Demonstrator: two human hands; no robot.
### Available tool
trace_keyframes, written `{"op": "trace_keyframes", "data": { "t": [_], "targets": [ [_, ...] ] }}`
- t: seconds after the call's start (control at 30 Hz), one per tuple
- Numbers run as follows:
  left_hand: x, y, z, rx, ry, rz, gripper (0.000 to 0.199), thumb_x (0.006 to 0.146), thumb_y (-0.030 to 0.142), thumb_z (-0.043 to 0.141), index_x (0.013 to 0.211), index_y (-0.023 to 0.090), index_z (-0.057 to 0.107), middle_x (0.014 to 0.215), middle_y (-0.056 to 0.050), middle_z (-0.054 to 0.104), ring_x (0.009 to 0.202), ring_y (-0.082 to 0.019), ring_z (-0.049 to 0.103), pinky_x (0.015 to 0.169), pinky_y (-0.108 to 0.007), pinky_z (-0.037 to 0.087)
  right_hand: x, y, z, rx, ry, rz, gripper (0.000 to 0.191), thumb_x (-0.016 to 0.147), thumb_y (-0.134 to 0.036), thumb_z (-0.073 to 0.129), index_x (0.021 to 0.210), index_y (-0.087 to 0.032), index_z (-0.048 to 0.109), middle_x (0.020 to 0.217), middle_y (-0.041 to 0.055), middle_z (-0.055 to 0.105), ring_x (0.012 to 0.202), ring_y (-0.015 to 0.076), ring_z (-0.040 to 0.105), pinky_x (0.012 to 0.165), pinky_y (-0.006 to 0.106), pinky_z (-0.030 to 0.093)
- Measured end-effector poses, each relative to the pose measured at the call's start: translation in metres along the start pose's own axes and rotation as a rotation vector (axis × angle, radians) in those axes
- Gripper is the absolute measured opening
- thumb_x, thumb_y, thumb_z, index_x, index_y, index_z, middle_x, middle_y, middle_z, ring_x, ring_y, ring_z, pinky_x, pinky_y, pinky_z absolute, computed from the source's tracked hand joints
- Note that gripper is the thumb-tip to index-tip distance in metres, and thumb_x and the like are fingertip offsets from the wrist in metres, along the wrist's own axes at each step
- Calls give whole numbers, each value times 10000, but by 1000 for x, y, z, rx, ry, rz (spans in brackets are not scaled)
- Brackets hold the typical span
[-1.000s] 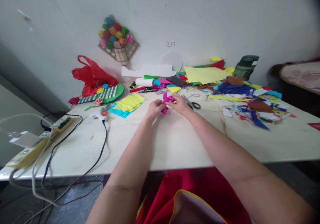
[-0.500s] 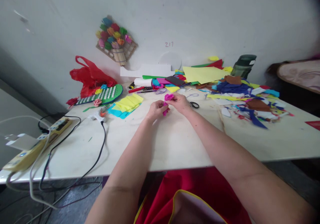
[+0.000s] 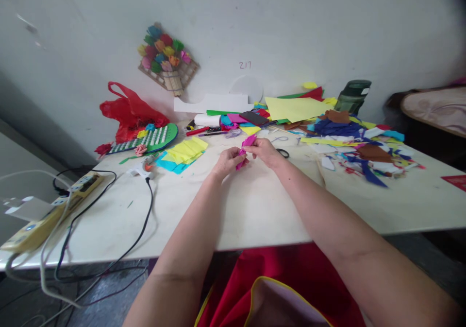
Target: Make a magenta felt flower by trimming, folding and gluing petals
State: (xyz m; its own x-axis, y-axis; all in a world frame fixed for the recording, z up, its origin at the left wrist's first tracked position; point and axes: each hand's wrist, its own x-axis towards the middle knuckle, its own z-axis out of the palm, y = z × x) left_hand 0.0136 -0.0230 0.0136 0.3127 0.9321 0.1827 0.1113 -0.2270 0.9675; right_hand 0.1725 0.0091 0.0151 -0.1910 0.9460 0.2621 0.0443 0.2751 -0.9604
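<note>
A crumpled piece of magenta paper (image 3: pixel 249 141) is held between my two hands above the middle of the table. My left hand (image 3: pixel 228 162) pinches its lower part, with the fingers closed. On the upper right side, the thumb and fingertips of my right hand (image 3: pixel 265 150) are closed on the same paper. Black-handled scissors (image 3: pixel 282 153) lie just beyond my right hand, partly hidden by it. To the left of my left hand, yellow paper sheets (image 3: pixel 187 150) rest on blue ones (image 3: pixel 176 165).
A glue gun (image 3: pixel 142 168) and a power strip (image 3: pixel 54 217) with cables are at the left. Behind are a red bag (image 3: pixel 131 108), pens (image 3: pixel 211 132) and coloured sheets (image 3: pixel 298 107). Paper scraps (image 3: pixel 371 153) and a green bottle (image 3: pixel 353 96) stand right.
The magenta paper looks narrower and more gathered, its top now pointing up to the right. Both hands stay nearly in place, still closed on it. The view has shifted slightly.
</note>
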Motion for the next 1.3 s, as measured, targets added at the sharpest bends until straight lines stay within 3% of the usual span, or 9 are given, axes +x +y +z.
{"op": "trace_keyframes", "data": {
  "t": [0.23,0.4,0.6,0.77,0.9,1.07,1.17,1.3],
  "targets": [
    [2,-3,1,51,70,-36,203,760,321,645,729,140,559,645,-43,673,506,-106,563,506,-217,408,-1,4,6,107,3,76,381,517,-461,782,587,-170,546,452,-66,444,434,65,377,429,232,353],
    [4,-3,1,76,122,-40,200,796,319,605,706,147,558,622,-37,666,493,-101,553,497,-211,397,-3,3,6,78,-1,37,362,535,-428,782,696,-147,619,575,-33,550,481,73,436,440,228,361],
    [7,-3,1,101,211,-82,102,792,222,585,718,155,566,576,-12,640,491,-104,560,516,-208,421,0,4,6,-229,46,-136,217,645,-307,688,792,-147,688,700,17,658,631,142,565,585,272,451],
    [11,-9,-4,334,324,44,48,792,199,567,784,176,608,590,4,626,540,-123,582,593,-224,437,-1,1,6,-479,76,-355,274,633,-265,699,883,-154,701,890,79,700,840,197,624,784,318,477],
    [9,-7,-8,565,433,89,109,799,218,579,879,202,651,628,1,653,617,-150,617,671,-241,427,-7,-4,5,-312,-58,-325,353,730,-392,627,995,-170,694,976,69,701,872,186,618,718,281,479],
    [7,-4,-9,663,419,95,160,841,256,547,948,215,658,679,-12,677,649,-158,625,680,-241,410,-8,-6,3,-174,-109,-234,381,807,-449,517,966,-168,719,856,40,697,819,172,619,702,278,479],
    [6,-3,-8,729,391,76,180,852,276,533,953,213,667,683,-28,678,668,-176,625,679,-251,407,-6,-4,4,-278,-69,-272,324,764,-406,585,946,-178,726,903,52,711,835,183,627,717,293,484],
    [6,-1,-5,855,400,44,199,835,275,556,977,217,683,762,-72,702,787,-219,644,718,-272,415,-8,-7,8,-596,30,-322,258,747,-338,631,939,-191,721,951,73,727,823,196,643,712,302,478]
  ]
}}
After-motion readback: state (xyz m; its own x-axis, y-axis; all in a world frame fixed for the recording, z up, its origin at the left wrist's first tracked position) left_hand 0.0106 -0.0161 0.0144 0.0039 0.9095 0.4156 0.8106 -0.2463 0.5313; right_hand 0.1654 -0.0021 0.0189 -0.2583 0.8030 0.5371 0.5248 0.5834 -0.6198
